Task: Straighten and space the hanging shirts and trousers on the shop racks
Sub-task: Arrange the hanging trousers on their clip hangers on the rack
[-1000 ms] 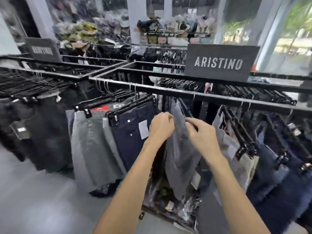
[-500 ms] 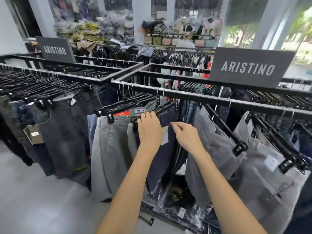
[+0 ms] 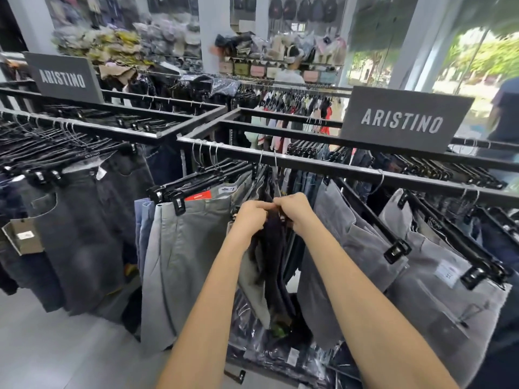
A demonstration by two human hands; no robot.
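While bags and folded stock crowd the back shelves, a person's left hand [image 3: 251, 217] and right hand [image 3: 295, 210] meet, knuckles almost touching, at the top of a pair of dark trousers [image 3: 273, 256] hanging from the black rack rail [image 3: 351, 171]. Both hands have their fingers curled and pinching at the waistband; whether they grip cloth or the hanger clip cannot be told. The dark trousers hang in a narrow gap, with pale grey trousers [image 3: 191, 248] pressed close on the left under a bunch of black clip hangers [image 3: 179, 192], and grey corduroy trousers [image 3: 351, 242] just beside them on the right. Further right another grey pair [image 3: 438, 290] hangs apart on its own hanger. Above the rail stands a dark sign reading ARISTINO [image 3: 404, 122]. On the neighbouring rack to the left, black jeans [image 3: 84, 226] hang packed together, a cardboard tag [image 3: 21, 237] dangling at their edge.
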